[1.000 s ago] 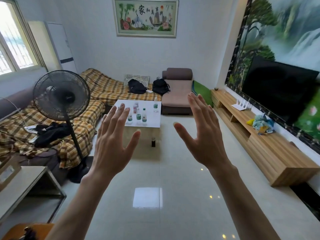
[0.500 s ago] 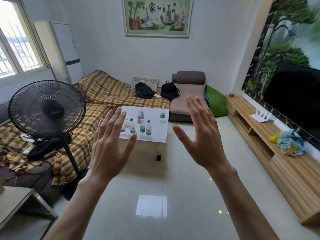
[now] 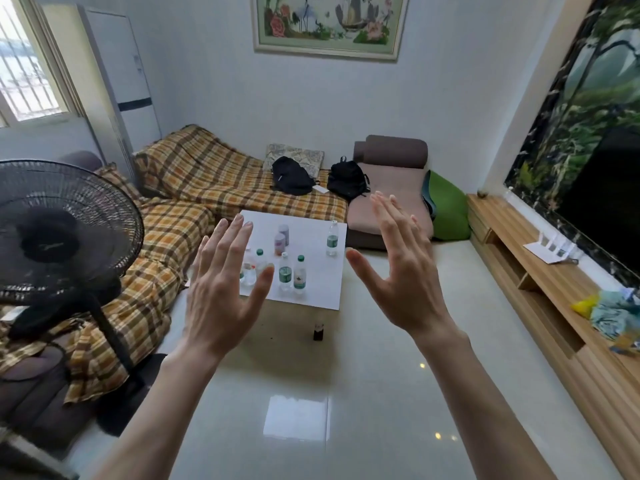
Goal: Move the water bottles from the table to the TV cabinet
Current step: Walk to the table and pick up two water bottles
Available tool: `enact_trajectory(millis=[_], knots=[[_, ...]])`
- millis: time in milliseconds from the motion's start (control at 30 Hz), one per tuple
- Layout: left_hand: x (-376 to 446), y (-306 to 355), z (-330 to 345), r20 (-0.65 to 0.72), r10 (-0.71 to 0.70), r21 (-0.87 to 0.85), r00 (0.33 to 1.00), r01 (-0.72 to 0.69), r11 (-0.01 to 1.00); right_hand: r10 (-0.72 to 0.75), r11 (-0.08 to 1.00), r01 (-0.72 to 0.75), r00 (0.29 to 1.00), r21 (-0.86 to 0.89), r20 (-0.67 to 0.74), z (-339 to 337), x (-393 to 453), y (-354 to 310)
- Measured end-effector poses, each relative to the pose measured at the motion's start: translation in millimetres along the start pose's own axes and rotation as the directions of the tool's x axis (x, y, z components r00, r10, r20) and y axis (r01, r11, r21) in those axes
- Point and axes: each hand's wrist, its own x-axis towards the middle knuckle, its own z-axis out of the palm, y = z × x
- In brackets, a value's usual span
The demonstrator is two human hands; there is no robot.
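- Reaching forward, the left hand (image 3: 221,289) and the right hand (image 3: 401,268) are both raised with fingers straight and spread wide, backs toward the camera, holding nothing.
- Beyond the hands stands the white table (image 3: 325,289), and the water bottles (image 3: 292,273) stand upright on it: a cluster at its near left part, partly hidden behind the left hand, and one bottle (image 3: 332,238) alone near its far right edge.
- Two pale purple cups (image 3: 281,237) stand near the middle of the table.
- A small dark bottle (image 3: 318,331) stands on the floor just in front of the table.
- Right of the table, along the wall, runs the wooden TV cabinet (image 3: 540,282), with a white router (image 3: 554,249) and a bundle of cloth (image 3: 609,311) on top.
- Left of the table are a plaid-covered sofa (image 3: 194,188) and a black standing fan (image 3: 59,233).
- Two black backpacks (image 3: 291,174) lie on the sofa behind the table.
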Motion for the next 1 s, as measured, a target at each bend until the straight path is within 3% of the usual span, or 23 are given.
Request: enact_trajectory(millis=[533,1000], knots=[[153.8,-129.2,140.9,0.081,-0.006,0.003,0.997,0.005,1.000,0.059,0.998,-0.059,0.997,-0.007,0.041,164.0,134.2,97.8],[275.0,-212.2,297.9,0.184,-0.044,0.054,0.982,0.035,0.998,0.102,0.994,-0.107,0.976,0.016,0.193,313.4,236.0,229.6]])
